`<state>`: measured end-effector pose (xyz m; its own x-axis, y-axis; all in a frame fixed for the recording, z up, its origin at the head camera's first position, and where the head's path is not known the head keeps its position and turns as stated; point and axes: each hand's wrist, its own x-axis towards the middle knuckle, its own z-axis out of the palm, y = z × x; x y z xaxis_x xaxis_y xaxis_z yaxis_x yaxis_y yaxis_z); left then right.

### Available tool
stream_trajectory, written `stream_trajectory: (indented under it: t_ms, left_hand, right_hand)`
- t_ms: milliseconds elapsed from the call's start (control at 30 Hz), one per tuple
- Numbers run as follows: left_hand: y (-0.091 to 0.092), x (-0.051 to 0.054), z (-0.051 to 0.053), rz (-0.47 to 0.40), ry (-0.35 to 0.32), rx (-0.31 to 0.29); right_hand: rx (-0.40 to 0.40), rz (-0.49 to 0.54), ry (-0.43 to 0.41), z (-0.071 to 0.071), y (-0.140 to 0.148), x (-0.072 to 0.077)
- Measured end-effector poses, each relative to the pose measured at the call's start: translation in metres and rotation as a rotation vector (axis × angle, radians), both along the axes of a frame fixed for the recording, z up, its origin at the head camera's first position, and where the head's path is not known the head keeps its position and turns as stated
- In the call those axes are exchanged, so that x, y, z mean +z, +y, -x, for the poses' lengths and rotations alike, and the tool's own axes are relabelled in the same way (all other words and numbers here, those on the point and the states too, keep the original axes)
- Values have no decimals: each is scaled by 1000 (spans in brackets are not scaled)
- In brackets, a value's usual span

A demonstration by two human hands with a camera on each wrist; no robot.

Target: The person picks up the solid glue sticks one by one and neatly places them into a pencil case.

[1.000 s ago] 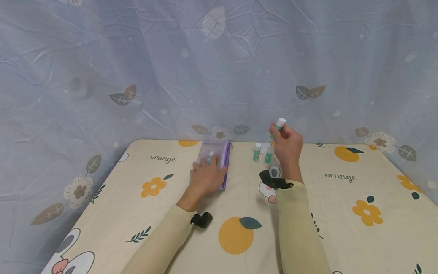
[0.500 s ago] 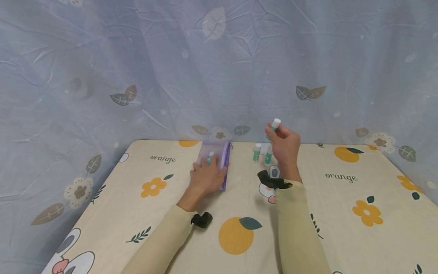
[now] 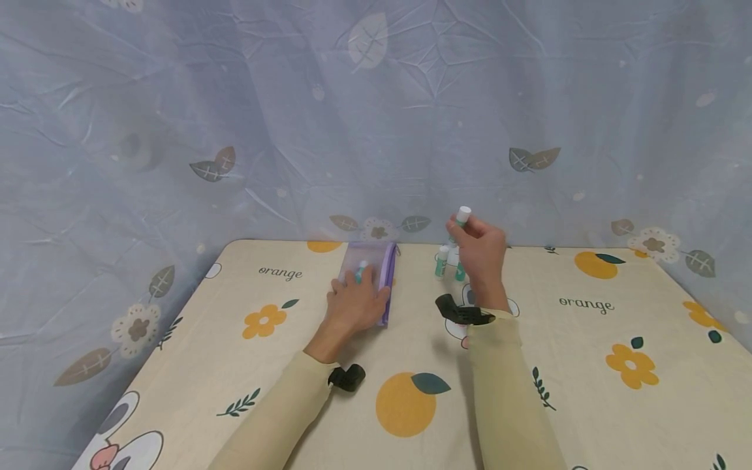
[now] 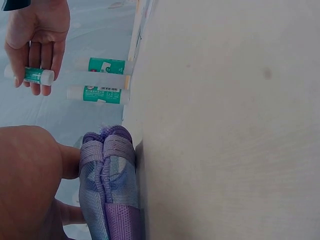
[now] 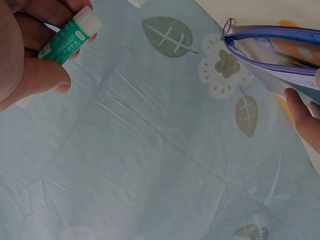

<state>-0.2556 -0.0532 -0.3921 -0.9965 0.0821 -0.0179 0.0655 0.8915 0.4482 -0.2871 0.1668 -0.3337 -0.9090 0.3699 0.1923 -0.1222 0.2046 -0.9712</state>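
My left hand [image 3: 355, 303] rests on a purple mesh zip pouch [image 3: 367, 251], fingers spread over it. One green-and-white glue stick [image 3: 361, 270] shows at its fingertips, apparently inside the mesh. The pouch's zip edges [image 5: 275, 34] stand apart in the right wrist view. Raised above the table's back edge, my right hand [image 3: 484, 258] pinches a glue stick [image 5: 67, 42] with a white cap between thumb and fingers. Two more glue sticks, one [image 3: 441, 262] fully visible and another [image 3: 461, 272] partly hidden by the right hand, stand upright on the table.
A cream tablecloth [image 3: 317, 405] printed with oranges and flowers covers the table. Directly behind its back edge hangs a blue-grey patterned curtain [image 3: 294, 130].
My right hand has moved left and slightly down with the glue stick, now partly covering one standing glue stick. The left hand and pouch have stayed still.
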Motion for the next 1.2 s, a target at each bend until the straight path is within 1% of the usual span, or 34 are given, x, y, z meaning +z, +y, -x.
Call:
stream_trajectory:
  t_ms: [267,333,367,500,567,900,1033,1200]
  left_hand:
    - [0,0,0,-12,0,5]
    - [-1,-9,7,-5,22,4]
    - [-1,-9,7,-4,22,6]
    - [0,-9,6,1,15,9]
    - [1,0,0,-5,-9,12]
    - [1,0,1,16,-5,12]
    - [1,-1,2,17,-3,14]
    - [0,-1,1,9,3,11]
  right_hand:
    - [-4,-26,-18,1,-9,1]
    - [7,-27,-11,2,-11,2]
    - [15,-24,-12,2,-12,2]
    - [43,-19,-23,2,-16,2]
    - [55,-13,-26,2,-17,2]
    - [81,-23,-31,2,-28,2]
    - [85,-17,-29,2,-34,1]
    - [97,-25,-29,3,-39,0]
